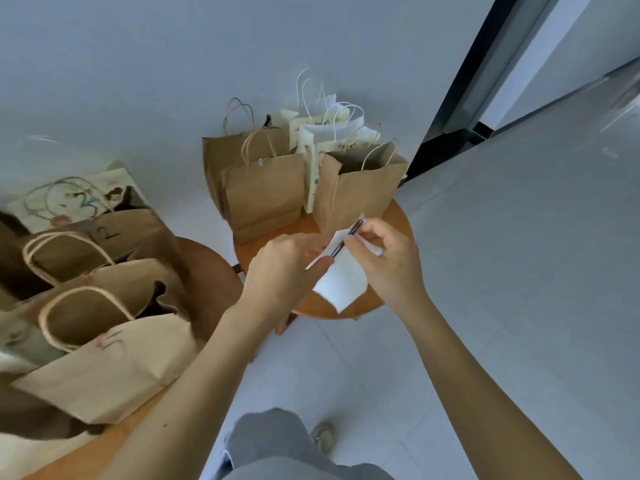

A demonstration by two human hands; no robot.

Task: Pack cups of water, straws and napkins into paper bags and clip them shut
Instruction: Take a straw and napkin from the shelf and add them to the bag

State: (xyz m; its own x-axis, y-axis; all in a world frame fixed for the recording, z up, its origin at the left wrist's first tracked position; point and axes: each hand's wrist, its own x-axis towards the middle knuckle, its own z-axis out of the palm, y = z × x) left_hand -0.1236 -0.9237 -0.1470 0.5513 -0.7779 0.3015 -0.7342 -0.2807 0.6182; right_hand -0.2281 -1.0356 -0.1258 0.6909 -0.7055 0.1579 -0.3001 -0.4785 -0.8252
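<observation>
**Straw (347,238) and napkin (343,284) pinched in both grips, just short of the open brown bag (356,192).**

The straw lies slantwise across the napkin above the round table (311,310), its upper end towards the bag. The right grip (384,258) pinches its upper half and the left grip (287,268) its lower end. The bag stands just beyond the right grip, which is the nearer, so insertion likely runs along the straw's axis.

Both forearms extend to frame centre. The left hand (284,268) pinches the napkin (341,284); the right hand (384,261) pinches the straw (347,241).
</observation>
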